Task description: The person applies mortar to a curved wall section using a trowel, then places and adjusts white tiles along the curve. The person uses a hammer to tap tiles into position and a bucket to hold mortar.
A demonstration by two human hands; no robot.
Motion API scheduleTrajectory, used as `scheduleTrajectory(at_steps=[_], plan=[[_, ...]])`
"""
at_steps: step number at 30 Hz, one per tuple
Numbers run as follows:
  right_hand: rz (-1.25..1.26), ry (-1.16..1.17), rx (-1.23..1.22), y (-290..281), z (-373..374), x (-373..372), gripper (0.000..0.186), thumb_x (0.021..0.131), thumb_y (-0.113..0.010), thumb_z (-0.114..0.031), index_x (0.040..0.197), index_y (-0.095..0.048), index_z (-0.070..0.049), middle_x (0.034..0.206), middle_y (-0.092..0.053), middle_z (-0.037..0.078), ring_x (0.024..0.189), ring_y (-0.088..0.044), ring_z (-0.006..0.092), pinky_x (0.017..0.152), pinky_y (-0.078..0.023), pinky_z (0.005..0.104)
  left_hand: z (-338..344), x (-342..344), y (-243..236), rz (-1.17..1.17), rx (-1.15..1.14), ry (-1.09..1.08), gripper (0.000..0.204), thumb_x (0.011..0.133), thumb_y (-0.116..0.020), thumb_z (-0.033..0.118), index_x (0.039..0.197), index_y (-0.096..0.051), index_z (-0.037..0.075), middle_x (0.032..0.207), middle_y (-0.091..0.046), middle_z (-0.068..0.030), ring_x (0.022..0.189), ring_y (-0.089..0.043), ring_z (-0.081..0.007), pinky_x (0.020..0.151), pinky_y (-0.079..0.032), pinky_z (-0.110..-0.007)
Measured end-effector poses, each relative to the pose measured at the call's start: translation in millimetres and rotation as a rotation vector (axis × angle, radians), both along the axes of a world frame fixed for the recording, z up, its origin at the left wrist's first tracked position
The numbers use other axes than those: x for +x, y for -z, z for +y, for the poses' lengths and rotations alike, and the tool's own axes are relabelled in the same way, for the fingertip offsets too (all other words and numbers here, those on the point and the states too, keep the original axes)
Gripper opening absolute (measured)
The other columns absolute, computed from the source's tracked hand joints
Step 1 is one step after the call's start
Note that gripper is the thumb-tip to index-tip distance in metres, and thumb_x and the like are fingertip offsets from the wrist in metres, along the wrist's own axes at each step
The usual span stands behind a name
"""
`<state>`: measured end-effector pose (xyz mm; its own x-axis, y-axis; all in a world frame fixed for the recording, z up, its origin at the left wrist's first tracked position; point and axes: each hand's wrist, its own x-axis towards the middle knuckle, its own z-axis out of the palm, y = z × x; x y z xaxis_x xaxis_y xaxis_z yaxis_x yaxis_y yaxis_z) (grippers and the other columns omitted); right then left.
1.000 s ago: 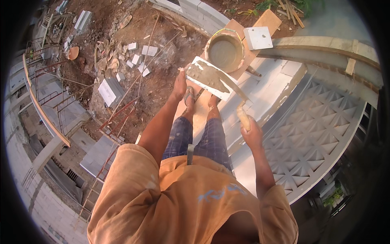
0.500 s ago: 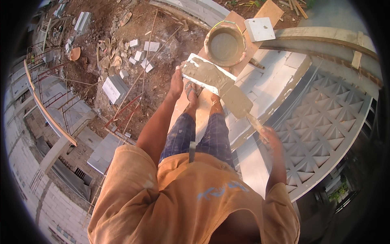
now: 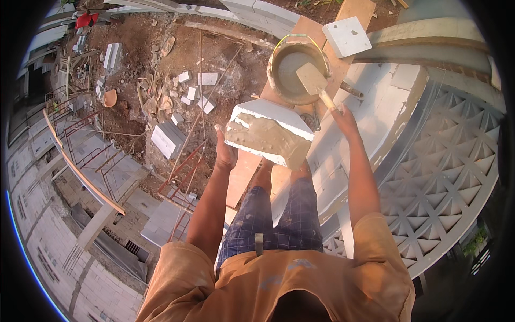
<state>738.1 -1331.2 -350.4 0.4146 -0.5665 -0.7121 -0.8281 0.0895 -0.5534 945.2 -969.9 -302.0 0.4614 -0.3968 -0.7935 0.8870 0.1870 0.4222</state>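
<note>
My left hand [image 3: 226,150] grips the left end of a white lightweight block [image 3: 252,107], holding it up over my feet. Wet grey mortar [image 3: 263,134] coats the side facing me and reaches its right end. In my right hand [image 3: 343,119] is the pale handle of a trowel [image 3: 312,79], fingers wrapped round it. The flat blade, smeared with mortar, is over the mouth of a round bucket [image 3: 272,80] with a yellow handle. Grey mortar [image 3: 289,67] shows inside the bucket. Whether the blade touches that mortar, I cannot tell.
The bucket stands on a wooden plank [image 3: 308,32], near another white block [image 3: 346,37]. To my right runs a block wall [image 3: 370,102], beyond it a patterned panel [image 3: 429,172]. Loose blocks [image 3: 167,139] and rubble lie on the ground below left, near a red scaffold frame [image 3: 185,172].
The trowel has left the mortar-coated face of the block and moved up to the bucket with my right hand. The block has come nearer to me and tilted, still in my left hand.
</note>
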Motion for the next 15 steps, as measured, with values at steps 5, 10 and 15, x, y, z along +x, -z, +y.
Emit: scheduleTrajectory(at_steps=[5,10,15], plan=[[-0.322,-0.408,-0.554,23.1,77.4,-12.7,0.067,0.088,-0.069,-0.018,0.144,-0.039,0.003,0.139,-0.048,0.026,0.128,-0.047,0.0418,0.107,-0.040,0.0476,25.9,-11.2,41.0,0.015,0.057,0.017,0.075,0.104,-0.029,0.061,0.148,-0.042,0.002,0.144,-0.053,-0.0114,0.131,-0.051,-0.0243,0.112,-0.038,-0.040],[-0.433,-0.566,-0.289,56.0,120.1,-15.7,0.068,0.090,-0.068,-0.019,0.147,-0.037,0.003,0.143,-0.046,0.025,0.133,-0.046,0.0392,0.112,-0.038,0.0473,-0.8,15.1,85.6,-0.099,-0.148,0.110,0.068,0.106,-0.032,0.057,0.150,-0.040,0.006,0.148,-0.049,-0.0095,0.134,-0.048,-0.0246,0.112,-0.039,-0.039],[-0.591,-0.506,-0.089,100.2,124.8,-2.8,0.063,0.094,-0.064,-0.024,0.145,-0.039,0.003,0.141,-0.049,0.022,0.131,-0.048,0.0328,0.111,-0.038,0.0449,-17.5,37.2,108.2,-0.091,-0.165,0.210,0.068,0.105,-0.032,0.057,0.150,-0.039,0.006,0.149,-0.048,-0.0097,0.135,-0.047,-0.0254,0.112,-0.038,-0.041]])
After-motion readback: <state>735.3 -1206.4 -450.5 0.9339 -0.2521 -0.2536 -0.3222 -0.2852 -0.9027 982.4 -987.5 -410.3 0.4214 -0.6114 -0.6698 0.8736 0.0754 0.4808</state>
